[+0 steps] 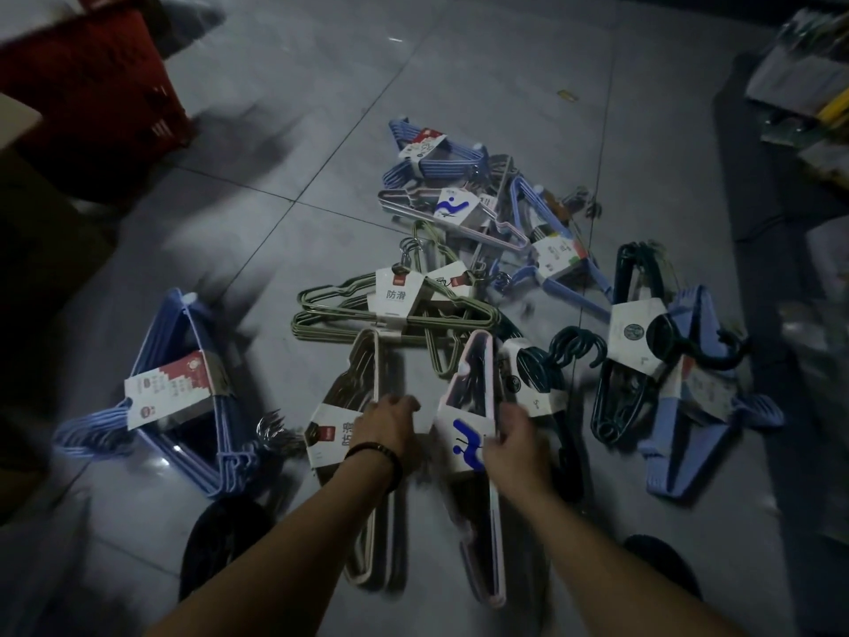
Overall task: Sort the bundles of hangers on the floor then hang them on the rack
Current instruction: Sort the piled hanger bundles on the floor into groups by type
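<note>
Both hands are down at the tiled floor (321, 144): left hand (390, 422) grips the beige hanger bundle (327, 434), right hand (517, 436) clasps the pink hanger bundle (461, 432) just beside it. Blue, green and dark bundles (397, 296) lie heaped beyond.

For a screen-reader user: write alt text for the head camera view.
A person's left hand rests on a beige hanger bundle while the right hand grips a pink hanger bundle. Blue bundles, green bundles and dark teal bundles lie scattered on the grey tiled floor; a red crate stands far left.
</note>
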